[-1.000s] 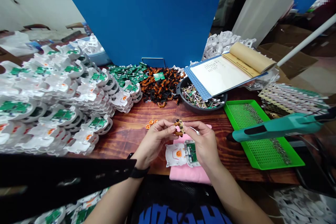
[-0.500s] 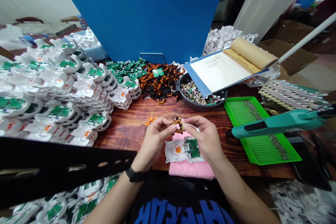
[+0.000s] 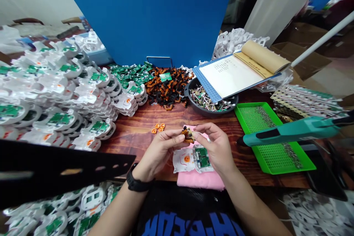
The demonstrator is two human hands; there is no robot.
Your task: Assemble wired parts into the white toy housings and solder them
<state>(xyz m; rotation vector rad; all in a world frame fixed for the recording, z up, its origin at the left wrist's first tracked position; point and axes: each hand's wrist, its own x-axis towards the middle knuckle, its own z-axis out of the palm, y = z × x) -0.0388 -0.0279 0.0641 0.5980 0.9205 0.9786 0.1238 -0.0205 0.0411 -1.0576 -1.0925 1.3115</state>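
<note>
A: Your fingers, what state?
B: Both pinching. Your left hand (image 3: 163, 145) grips the orange bracket (image 3: 189, 141); your right hand (image 3: 217, 147) pinches the small board (image 3: 190, 133) against it, near the white wire (image 3: 199, 134). Exact fingertip contact too blurred to tell.
A: Where's that, against the white case (image 3: 180, 158)?
B: By its far edge, held up near the middle of its length. So from your fingertips the case lies below and toward you. Height gap, can't tell.
A: Case's long axis?
B: Left to right across your front, green board (image 3: 202, 156) in its right half, pink cloth (image 3: 199, 181) underneath.
A: Nearer hand?
B: Your right; it overlaps the case's right end in view. Touching, can't tell. Loose orange rings (image 3: 157, 126) sit beyond the case, to its left.
</note>
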